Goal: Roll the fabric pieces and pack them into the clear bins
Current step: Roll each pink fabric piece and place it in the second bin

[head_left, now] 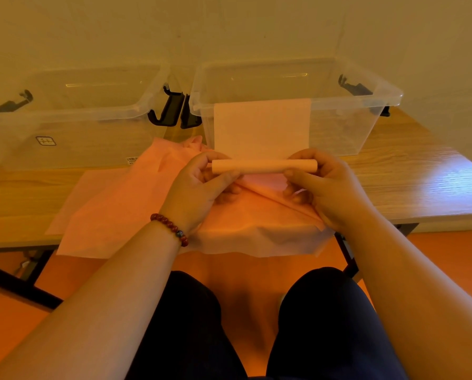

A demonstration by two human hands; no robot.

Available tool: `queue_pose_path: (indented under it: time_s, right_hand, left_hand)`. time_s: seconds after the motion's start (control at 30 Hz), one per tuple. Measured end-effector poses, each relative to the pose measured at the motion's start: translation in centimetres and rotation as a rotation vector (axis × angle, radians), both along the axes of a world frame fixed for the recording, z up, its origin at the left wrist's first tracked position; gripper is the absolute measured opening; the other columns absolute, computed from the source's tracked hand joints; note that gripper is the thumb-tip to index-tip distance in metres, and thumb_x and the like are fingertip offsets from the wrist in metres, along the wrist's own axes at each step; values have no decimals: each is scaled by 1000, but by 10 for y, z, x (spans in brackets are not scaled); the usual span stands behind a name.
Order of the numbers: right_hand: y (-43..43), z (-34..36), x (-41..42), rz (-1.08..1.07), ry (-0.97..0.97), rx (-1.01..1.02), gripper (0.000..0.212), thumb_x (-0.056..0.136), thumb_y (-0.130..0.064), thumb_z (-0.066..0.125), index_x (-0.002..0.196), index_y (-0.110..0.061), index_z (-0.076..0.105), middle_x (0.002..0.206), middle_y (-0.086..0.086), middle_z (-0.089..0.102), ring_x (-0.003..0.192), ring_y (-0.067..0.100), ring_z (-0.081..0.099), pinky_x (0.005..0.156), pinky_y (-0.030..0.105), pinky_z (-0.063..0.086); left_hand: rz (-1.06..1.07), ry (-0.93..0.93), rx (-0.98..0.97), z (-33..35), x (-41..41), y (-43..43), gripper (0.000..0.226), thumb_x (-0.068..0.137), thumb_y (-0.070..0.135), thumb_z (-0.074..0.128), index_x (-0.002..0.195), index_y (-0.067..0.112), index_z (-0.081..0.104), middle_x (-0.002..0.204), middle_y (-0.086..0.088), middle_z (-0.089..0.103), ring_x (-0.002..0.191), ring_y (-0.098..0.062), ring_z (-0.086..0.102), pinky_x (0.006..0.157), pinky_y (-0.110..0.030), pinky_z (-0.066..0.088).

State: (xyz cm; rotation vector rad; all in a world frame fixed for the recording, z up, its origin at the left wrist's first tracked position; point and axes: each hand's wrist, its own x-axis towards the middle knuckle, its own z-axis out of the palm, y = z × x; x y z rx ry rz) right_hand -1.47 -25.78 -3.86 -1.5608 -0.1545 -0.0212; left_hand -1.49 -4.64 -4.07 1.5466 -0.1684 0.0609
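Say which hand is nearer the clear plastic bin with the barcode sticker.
Left. The left hand grips the pink fabric roll's end nearest that bin; the right hand grips the far end.

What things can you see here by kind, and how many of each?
Clear bins: 2
Pink fabric roll, held by left hand and right hand: 1
Loose pink fabric pile: 1, sheets uncountable
Total: 4

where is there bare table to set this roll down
Bare wooden table lies right of the right hand, in front of the right clear bin. A smaller bare strip sits in front of the left clear bin, left of the loose pink sheets. The middle is crowded: sheets, left hand and fabric roll.
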Motion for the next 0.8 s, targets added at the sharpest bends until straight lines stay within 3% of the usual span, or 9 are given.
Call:
queue_pose_path:
  time_s: [0.07,0.17,0.33,0.47,0.57,0.7,0.8]
  right_hand:
    - [0,0,0,-19,-7,-9,5,90,-11,65,90,-17,66,65,0,65,62,17,66,54,24,51]
    - [1,0,0,-20,-4,4,2,91,-14,64,91,-16,66,65,-1,66,62,17,67,55,25,51]
    - [0,1,-1,10,6,40,29,85,1,67,103,-22,62,71,-3,67,63,16,67,53,22,52]
    - [0,0,-1,-6,-7,19,8,90,-8,65,91,-16,63,66,1,66,60,17,66,53,24,51]
    - [1,0,0,-32,12,53,1,91,-14,63,92,-14,63,68,1,68,62,16,67,54,24,51]
    - [-2,-1,1,9,32,82,23,84,-8,70,100,-22,63,82,-2,69,71,19,70,61,27,54]
    - [-2,-2,1,13,18,22,25,84,-4,70,97,-24,65,74,-4,69,70,17,68,65,29,53]
  left_hand:
    - [-10,-3,-9,-1,0,0,25,86,4,64,100,24,59,84,0,71,66,-11,68,61,-22,56]
    - [13,-10,10,-1,0,0,19,87,6,63,95,22,60,76,4,71,65,-11,67,61,-24,57]
    - [36,-16,43,-2,1,0,7,89,16,63,95,18,61,70,6,71,65,-10,67,58,-22,54]
    - [5,-19,0,-1,-1,-1,24,87,4,62,101,24,58,76,4,69,64,-9,67,60,-22,56]
    - [-1,-25,25,-1,-1,0,20,88,5,62,97,23,60,74,4,70,64,-10,67,61,-23,56]
    - [7,-19,46,-2,0,-1,6,90,14,61,94,19,61,71,2,71,65,-11,67,59,-23,55]
    - [0,-28,61,-2,0,0,11,89,14,63,96,23,61,74,4,72,67,-11,67,60,-23,55]
